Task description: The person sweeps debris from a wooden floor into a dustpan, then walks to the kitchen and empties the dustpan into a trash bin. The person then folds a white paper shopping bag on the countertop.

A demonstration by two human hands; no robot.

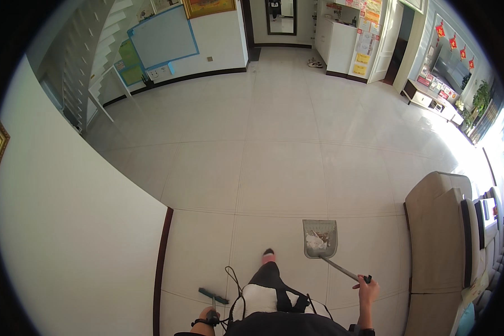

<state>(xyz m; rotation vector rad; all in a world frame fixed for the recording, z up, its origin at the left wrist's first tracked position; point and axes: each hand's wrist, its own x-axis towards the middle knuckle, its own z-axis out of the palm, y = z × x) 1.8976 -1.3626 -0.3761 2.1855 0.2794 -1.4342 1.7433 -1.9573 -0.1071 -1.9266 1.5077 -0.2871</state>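
My right hand (368, 289) grips the upper end of a long-handled dustpan's handle (340, 268). The grey dustpan (320, 250) is held out ahead of me on the right, with white scraps and brown debris (318, 240) inside it. Low on the left, my left hand (209, 314) is closed around the handle of a broom. The broom's dark green head (213, 295) is just beyond that hand. Whether the broom head touches the floor cannot be told. One of my feet (269, 254) is stepping forward between the two tools.
Pale tiled floor (277, 176) stretches ahead. A white wall (80, 210) with a dark skirting edge stands close on the left. On the right is a beige sofa (437, 243). Farther off are a staircase (103, 54), a white cabinet (340, 46), shoes (315, 63) and a TV stand (432, 101).
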